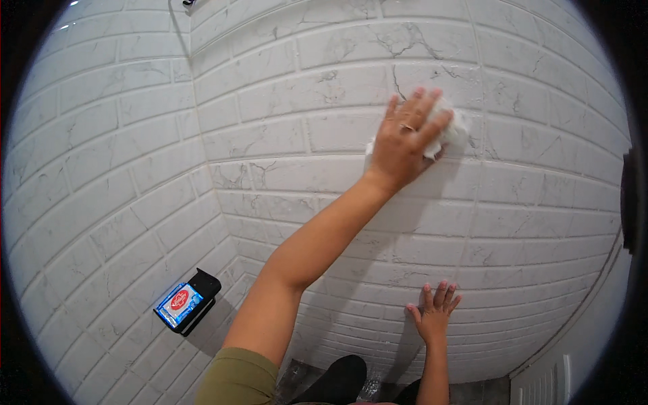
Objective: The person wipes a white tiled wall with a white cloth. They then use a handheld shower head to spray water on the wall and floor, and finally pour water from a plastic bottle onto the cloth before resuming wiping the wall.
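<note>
My left hand is raised against the tiled wall in front of me, palm toward the tiles. Under its palm and fingers is a crumpled white cloth, pressed to the wall; part of it sticks out at the right and a little at the left. A ring shows on one finger, and the fingertips are slightly blurred. Lower down, my right hand lies flat on the same wall with its fingers spread and nothing in it.
On the left wall a black holder carries a blue packet with a red label. A white louvred panel stands at the lower right, and a dark object at the right edge. My dark-clad leg shows below, over the grey floor.
</note>
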A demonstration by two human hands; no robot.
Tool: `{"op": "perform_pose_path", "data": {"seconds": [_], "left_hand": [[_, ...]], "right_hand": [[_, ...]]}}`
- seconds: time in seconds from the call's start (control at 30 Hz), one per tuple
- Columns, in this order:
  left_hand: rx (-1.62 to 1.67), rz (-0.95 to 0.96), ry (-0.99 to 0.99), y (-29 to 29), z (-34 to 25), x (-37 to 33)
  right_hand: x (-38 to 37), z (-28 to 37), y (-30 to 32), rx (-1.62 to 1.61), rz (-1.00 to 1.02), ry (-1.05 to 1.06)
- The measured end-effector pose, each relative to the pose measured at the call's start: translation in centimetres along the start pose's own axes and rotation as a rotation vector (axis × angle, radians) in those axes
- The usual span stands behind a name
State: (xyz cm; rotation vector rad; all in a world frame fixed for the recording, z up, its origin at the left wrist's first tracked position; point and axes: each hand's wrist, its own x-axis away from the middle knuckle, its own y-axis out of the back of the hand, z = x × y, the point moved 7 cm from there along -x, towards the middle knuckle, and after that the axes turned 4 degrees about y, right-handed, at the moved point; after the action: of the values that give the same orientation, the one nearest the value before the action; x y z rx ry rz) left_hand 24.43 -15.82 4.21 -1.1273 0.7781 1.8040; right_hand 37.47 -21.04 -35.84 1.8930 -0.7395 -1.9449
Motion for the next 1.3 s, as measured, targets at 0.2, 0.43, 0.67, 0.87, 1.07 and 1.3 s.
{"op": "perform_pose_path", "data": {"seconds": [0.2,0.43,0.67,0.87,1.07,1.3], "left_hand": [[-0.235,-0.156,0.038,6.2,8.4,0.2],[-0.562,-0.59,0.749,22.6,28.2,15.9],[-0.5,-0.521,0.829,18.1,17.1,29.9],[-0.454,-0.462,0.675,18.0,16.0,29.0],[-0.468,-0.535,0.737,21.4,22.8,23.6],[-0.463,-0.507,0.804,20.4,18.3,34.3]], "right_hand": [[0.4,-0.9,0.1,0.108,-0.02,0.039],[0.4,0.0,0.1,0.067,-0.05,0.021],[0.5,-0.2,0.0,0.021,-0.064,-0.002],[0.7,-0.5,-0.2,0.018,-0.046,0.004],[0.6,-0.2,-0.1,0.048,-0.017,-0.016],[0.8,-0.1,-0.2,0.073,-0.015,-0.048]]}}
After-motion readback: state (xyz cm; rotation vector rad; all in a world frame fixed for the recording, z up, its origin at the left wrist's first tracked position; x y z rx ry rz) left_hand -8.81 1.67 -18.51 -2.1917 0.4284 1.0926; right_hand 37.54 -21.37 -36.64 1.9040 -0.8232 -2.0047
